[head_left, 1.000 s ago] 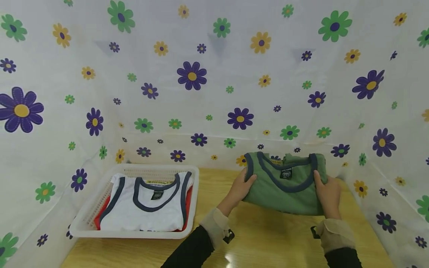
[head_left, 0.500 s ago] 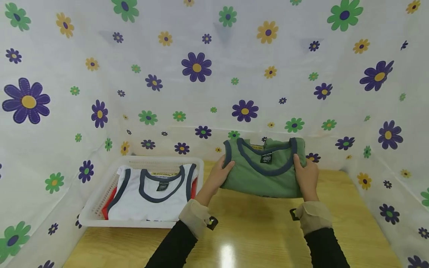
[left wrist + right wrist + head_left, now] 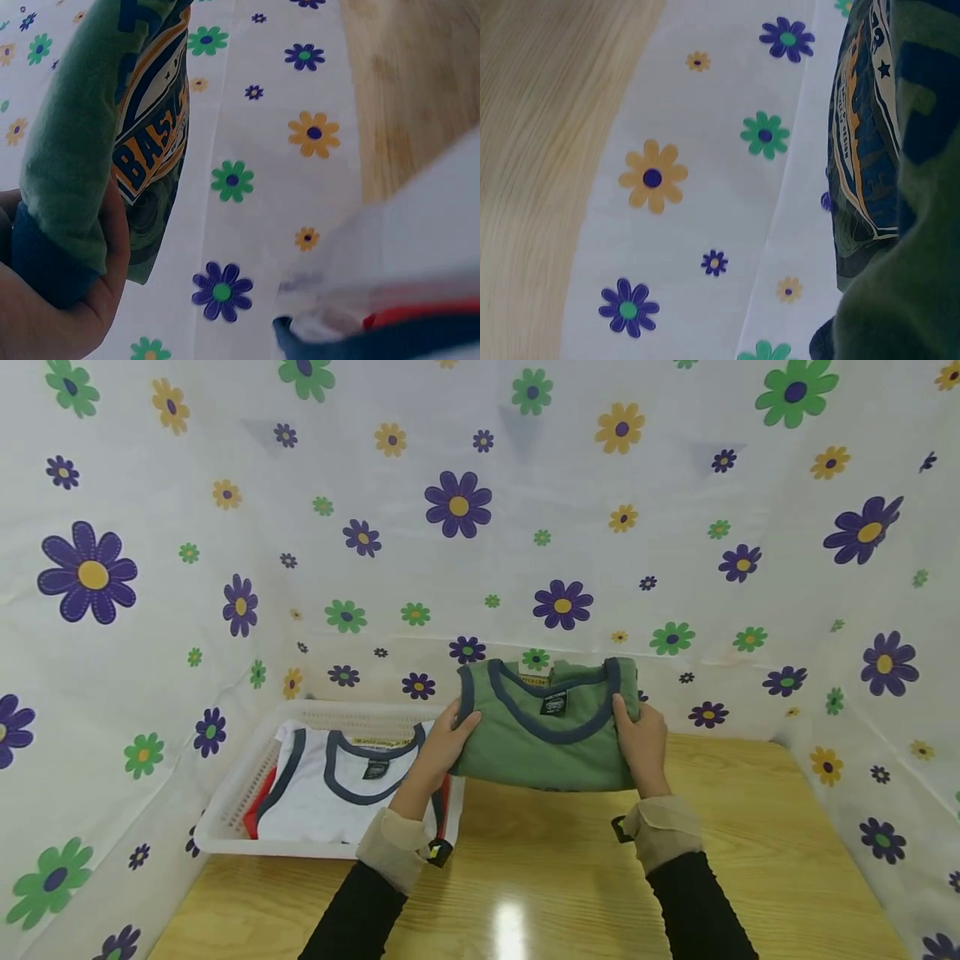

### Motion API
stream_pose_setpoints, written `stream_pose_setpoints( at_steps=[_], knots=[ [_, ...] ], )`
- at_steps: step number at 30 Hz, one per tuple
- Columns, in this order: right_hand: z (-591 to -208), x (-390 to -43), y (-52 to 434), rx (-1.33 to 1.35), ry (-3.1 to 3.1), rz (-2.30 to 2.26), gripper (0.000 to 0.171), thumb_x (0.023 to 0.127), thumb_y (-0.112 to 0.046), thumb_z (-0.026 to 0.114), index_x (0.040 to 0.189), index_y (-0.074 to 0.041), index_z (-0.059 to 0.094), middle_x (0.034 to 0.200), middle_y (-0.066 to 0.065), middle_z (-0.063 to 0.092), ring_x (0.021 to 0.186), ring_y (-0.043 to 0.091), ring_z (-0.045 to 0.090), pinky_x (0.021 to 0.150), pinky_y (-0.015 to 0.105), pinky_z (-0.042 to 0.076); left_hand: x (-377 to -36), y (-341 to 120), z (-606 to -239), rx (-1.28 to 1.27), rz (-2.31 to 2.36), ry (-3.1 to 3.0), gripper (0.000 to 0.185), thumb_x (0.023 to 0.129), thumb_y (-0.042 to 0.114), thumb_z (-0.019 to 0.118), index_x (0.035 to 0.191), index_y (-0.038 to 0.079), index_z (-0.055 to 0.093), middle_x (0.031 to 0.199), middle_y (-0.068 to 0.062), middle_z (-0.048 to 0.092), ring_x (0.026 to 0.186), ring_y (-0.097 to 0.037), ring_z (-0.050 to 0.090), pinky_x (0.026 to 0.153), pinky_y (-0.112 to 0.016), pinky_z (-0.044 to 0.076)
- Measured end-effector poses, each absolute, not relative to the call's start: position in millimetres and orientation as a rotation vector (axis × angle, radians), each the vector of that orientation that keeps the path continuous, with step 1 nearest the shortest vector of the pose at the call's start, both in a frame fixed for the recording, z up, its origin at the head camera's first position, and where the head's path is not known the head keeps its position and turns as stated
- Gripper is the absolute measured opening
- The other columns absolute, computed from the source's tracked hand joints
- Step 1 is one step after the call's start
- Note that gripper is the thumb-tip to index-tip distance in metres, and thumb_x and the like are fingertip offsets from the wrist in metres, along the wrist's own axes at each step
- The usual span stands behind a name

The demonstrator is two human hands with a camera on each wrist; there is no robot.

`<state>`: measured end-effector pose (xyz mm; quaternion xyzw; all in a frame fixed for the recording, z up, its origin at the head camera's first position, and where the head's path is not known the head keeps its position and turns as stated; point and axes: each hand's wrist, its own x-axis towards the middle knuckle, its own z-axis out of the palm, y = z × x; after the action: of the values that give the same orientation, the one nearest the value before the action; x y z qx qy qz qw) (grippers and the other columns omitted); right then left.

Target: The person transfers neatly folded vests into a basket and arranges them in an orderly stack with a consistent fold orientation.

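A folded green tank top (image 3: 540, 752) with navy trim hangs above the table between both hands. My left hand (image 3: 442, 747) grips its left side, thumb on the front and fingers behind, in front of the basket's right part. On the other side my right hand (image 3: 643, 743) holds the shirt the same way. The left wrist view shows the fingers curled round the navy-edged fold of the green tank top (image 3: 71, 150), with a printed graphic on its underside. In the right wrist view the shirt (image 3: 930, 247) fills the right edge and the right hand is hidden.
A white plastic basket (image 3: 232, 810) stands at the table's left. In it lies a folded white tank top (image 3: 315, 802) with navy trim, over something red (image 3: 258, 802). Flower-printed white sheeting (image 3: 390, 552) encloses the wooden table (image 3: 750, 843) at the back and sides.
Both hands have carried the green tank top to the left, from over the table's right side to beside the basket. The head view has shifted slightly. The white tank top stays in the basket.
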<state>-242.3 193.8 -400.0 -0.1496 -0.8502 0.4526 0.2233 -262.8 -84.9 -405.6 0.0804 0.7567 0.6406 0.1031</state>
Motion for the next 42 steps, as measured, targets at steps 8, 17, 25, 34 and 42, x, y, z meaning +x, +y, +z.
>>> stream_pose_setpoints(
  at_steps=[8,17,25,34,42],
  knots=[
    [-396.5,-249.9,161.3,-0.334,-2.386,1.304,0.041,0.094,-0.037,0.053,0.074,-0.001,0.056,0.064,0.007,0.05,0.057,0.017,0.044,0.053,0.026,0.037,-263.7,-124.4,-393.8,0.221,1.859,2.231,0.061,0.099,0.039,0.043,0.151,0.019,0.018,0.149,-0.017,0.032,0.129,-0.035,0.041,0.108,-0.053,0.032],
    [-400.5,-254.7,113.8,-0.243,-2.411,1.385,0.039,0.094,-0.036,0.054,0.077,-0.001,0.057,0.068,0.008,0.052,0.061,0.018,0.046,0.055,0.026,0.037,-262.8,-177.6,-392.3,0.201,1.789,2.274,0.064,0.099,0.044,0.04,0.152,0.019,0.014,0.143,-0.02,0.038,0.121,-0.035,0.046,0.105,-0.05,0.035],
    [-403.1,-255.1,74.3,-0.171,-2.421,1.483,0.039,0.094,-0.035,0.054,0.095,0.002,0.065,0.082,0.018,0.065,0.068,0.024,0.058,0.062,0.031,0.047,-257.8,-219.5,-393.9,0.181,1.746,2.334,0.067,0.098,0.045,0.042,0.152,0.017,0.015,0.149,-0.019,0.031,0.13,-0.037,0.037,0.109,-0.057,0.026],
    [-410.6,-253.0,40.8,-0.076,-2.443,1.559,0.035,0.093,-0.031,0.057,0.094,0.003,0.065,0.082,0.016,0.065,0.066,0.017,0.055,0.059,0.026,0.045,-253.4,-260.4,-396.3,0.154,1.65,2.366,0.071,0.098,0.048,0.04,0.153,0.017,0.007,0.154,-0.021,0.018,0.136,-0.042,0.027,0.11,-0.061,0.02],
    [-414.2,-249.3,17.1,0.016,-2.53,1.587,0.033,0.094,-0.03,0.056,0.102,0.001,0.064,0.091,0.018,0.066,0.075,0.022,0.061,0.065,0.032,0.05,-255.3,-294.7,-407.9,0.176,1.624,2.38,0.074,0.098,0.044,0.041,0.152,0.012,0.002,0.158,-0.018,0.003,0.143,-0.043,0.006,0.112,-0.063,0.009]
  ],
)
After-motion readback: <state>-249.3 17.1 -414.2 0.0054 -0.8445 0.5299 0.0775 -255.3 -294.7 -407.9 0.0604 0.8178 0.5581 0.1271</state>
